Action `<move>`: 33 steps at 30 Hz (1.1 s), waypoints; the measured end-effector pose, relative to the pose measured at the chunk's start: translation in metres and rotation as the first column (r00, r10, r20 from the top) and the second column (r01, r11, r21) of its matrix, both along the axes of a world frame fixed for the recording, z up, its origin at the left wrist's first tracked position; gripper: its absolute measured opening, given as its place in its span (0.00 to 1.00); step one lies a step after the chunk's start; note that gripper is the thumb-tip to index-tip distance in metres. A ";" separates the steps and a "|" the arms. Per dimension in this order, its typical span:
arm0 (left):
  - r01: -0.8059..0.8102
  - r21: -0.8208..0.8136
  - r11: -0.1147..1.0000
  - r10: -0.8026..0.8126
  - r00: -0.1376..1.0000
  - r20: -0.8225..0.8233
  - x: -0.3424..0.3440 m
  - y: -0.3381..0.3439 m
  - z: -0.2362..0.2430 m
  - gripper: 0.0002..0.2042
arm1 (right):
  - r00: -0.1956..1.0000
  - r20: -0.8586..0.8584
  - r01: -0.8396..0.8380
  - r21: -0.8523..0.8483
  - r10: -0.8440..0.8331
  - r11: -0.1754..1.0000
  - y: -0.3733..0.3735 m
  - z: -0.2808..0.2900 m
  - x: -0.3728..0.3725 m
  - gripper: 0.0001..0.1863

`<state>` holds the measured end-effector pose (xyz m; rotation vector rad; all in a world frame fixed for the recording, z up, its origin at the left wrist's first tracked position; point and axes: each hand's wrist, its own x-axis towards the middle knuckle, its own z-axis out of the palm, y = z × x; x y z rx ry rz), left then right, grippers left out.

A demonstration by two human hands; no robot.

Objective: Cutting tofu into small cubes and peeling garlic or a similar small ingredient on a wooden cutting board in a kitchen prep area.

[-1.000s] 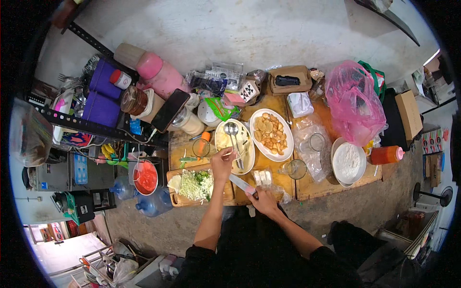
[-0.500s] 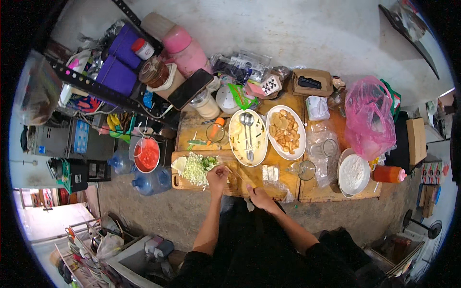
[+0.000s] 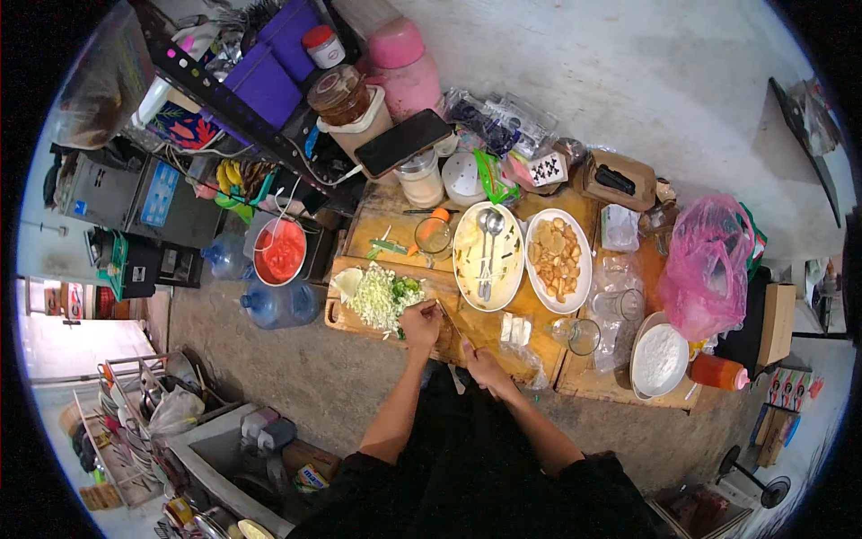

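Observation:
My right hand (image 3: 486, 370) is wrapped round the handle of a knife (image 3: 452, 325), whose thin blade points up and left across the cutting board (image 3: 348, 316). Close to the blade's far end, my left hand (image 3: 420, 325) has its fingers drawn together; what they hold, if anything, is too small to make out. A heap of chopped pale cabbage (image 3: 375, 296) lies just left of that hand, with chopped greens (image 3: 409, 289) at its right side. At the heap's left edge rests a larger pale cabbage piece (image 3: 347, 283).
Beyond the board stand an oval dish (image 3: 465, 286) with two spoons, a plate of brown chunks (image 3: 555, 256) and a glass (image 3: 433, 235) by a carrot. White blocks in plastic (image 3: 515, 329), a tipped glass (image 3: 582, 336) and a bowl of white powder (image 3: 660, 359) sit rightward.
The whole view has turned a little, shifting the table in the picture. Both hands stay near the blade, the left slightly higher beside the heap; the right still grips the knife.

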<state>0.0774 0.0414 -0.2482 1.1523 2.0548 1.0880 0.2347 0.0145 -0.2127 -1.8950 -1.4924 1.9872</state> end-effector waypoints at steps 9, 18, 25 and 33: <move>-0.048 -0.025 0.999 0.051 0.993 0.107 -0.002 0.001 -0.008 0.09 | 0.999 -0.023 0.023 0.016 -0.023 1.000 -0.001 -0.005 0.000 0.35; -0.040 0.040 0.998 0.034 0.990 0.139 -0.004 -0.002 -0.017 0.07 | 0.998 -0.038 0.061 0.053 -0.059 0.997 -0.003 -0.008 -0.001 0.35; -0.020 0.026 0.999 0.017 0.996 0.090 0.000 0.000 -0.003 0.07 | 0.997 -0.061 0.057 0.239 -0.044 0.969 -0.009 -0.019 0.000 0.36; -0.014 0.024 1.000 0.013 1.000 0.019 0.000 -0.001 -0.002 0.08 | 0.999 -0.027 0.037 0.146 -0.033 0.989 -0.004 -0.011 0.001 0.37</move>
